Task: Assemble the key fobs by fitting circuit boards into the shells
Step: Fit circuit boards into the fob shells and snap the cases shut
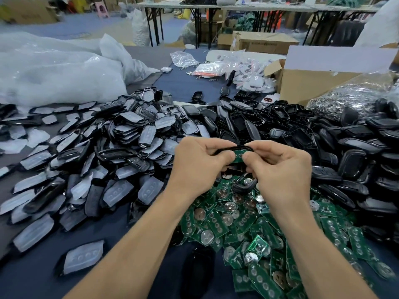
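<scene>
Above the middle of the desk (pixel 26 283), the left hand (pixel 198 162) and right hand (pixel 278 169) pinch one black shell (pixel 224 149). Their curled fingers (pixel 227 157) press a green circuit board (pixel 239 152) into it. Uneven thumb pressure could seat the board crooked or flex it. A slip would drop it into the board pile (pixel 237 223) near the desk's near edge.

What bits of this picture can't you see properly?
Head view:
- Shell and board: the left hand and right hand hold them and cover most of both, so whether the board is clicked in is unclear.
- Board pile: cut off by the bottom edge.
- Printing on the box: too blurred to read.
- Far tables: blurred.
</scene>
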Motion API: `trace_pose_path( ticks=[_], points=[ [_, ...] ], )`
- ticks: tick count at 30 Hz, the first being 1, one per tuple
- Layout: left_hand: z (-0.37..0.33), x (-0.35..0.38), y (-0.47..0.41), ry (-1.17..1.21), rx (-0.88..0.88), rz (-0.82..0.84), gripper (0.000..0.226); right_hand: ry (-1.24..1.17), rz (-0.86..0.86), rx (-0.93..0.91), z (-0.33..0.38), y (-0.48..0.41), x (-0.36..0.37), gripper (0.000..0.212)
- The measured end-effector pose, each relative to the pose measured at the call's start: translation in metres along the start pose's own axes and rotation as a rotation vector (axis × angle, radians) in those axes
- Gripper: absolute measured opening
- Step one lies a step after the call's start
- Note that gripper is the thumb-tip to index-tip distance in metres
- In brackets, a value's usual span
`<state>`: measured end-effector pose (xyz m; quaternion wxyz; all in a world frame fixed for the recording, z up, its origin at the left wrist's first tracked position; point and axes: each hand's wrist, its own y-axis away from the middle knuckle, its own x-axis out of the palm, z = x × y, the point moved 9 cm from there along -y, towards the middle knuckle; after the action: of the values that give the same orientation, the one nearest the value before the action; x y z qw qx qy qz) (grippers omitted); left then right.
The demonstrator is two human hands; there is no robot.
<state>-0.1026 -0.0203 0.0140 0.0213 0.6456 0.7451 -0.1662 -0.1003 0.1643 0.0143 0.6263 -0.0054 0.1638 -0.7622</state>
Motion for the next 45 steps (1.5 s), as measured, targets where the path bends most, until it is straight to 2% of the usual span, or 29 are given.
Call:
trace_pose_path(
  ticks=[3, 5, 7, 8, 11, 14, 17, 20, 21, 22, 25, 27, 29, 32, 37, 41, 45],
  points=[
    [-0.003, -0.003, 0.000, -0.227, 0.077, 0.010, 0.020, 0.092, 0.036, -0.072, 0.008, 0.003, 0.005, 0.030],
    [-0.006, -0.005, 0.001, -0.274, 0.113, -0.032, 0.028, 0.104, 0.044, -0.084, 0.010, 0.002, 0.009, 0.030],
    [-0.011, -0.013, 0.003, -0.282, 0.127, -0.135, 0.046, 0.062, 0.041, -0.037, 0.005, 0.001, 0.011, 0.026],
    [-0.010, -0.021, 0.001, -0.236, 0.106, -0.202, 0.046, 0.064, 0.047, -0.014, 0.004, 0.001, 0.013, 0.023],
    [0.009, -0.053, -0.006, 0.089, -0.054, -0.404, 0.021, 0.206, 0.157, -0.065, 0.013, 0.009, 0.030, 0.022],
    [0.027, -0.086, -0.007, 0.412, -0.180, -0.567, 0.025, 0.312, 0.351, -0.109, 0.026, 0.024, 0.067, 0.023],
    [0.034, -0.132, -0.004, 0.533, -0.162, -0.755, 0.020, 0.451, 0.516, -0.229, 0.043, 0.035, 0.118, 0.027],
    [0.050, -0.168, 0.000, 0.608, -0.178, -0.915, 0.014, 0.591, 0.514, -0.449, 0.065, 0.032, 0.155, 0.049],
    [0.053, -0.172, 0.001, 0.628, -0.186, -0.934, 0.013, 0.638, 0.507, -0.471, 0.067, 0.025, 0.163, 0.053],
    [0.055, -0.173, 0.001, 0.626, -0.187, -0.935, 0.014, 0.701, 0.511, -0.462, 0.065, 0.016, 0.170, 0.051],
    [0.053, -0.166, -0.003, 0.563, -0.170, -0.895, 0.010, 0.877, 0.505, -0.411, 0.056, -0.002, 0.181, 0.028],
    [0.052, -0.164, -0.004, 0.543, -0.172, -0.894, 0.016, 0.834, 0.412, -0.347, 0.055, -0.007, 0.177, 0.023],
    [0.052, -0.162, -0.004, 0.515, -0.180, -0.897, 0.021, 0.713, 0.298, -0.253, 0.054, -0.008, 0.161, 0.017],
    [0.048, -0.150, -0.005, 0.463, -0.183, -0.832, 0.013, 0.438, 0.187, -0.090, 0.042, -0.011, 0.125, 0.013],
    [0.028, -0.112, -0.011, 0.281, -0.098, -0.660, 0.028, -0.192, 0.243, 0.282, 0.006, -0.008, 0.077, 0.017],
    [0.023, -0.073, -0.009, 0.099, -0.093, -0.501, 0.027, -0.352, 0.284, 0.374, -0.011, 0.001, 0.058, 0.021],
    [0.019, -0.043, -0.005, -0.104, -0.056, -0.336, 0.014, -0.346, 0.272, 0.353, -0.019, 0.001, 0.049, 0.028]
  ],
)
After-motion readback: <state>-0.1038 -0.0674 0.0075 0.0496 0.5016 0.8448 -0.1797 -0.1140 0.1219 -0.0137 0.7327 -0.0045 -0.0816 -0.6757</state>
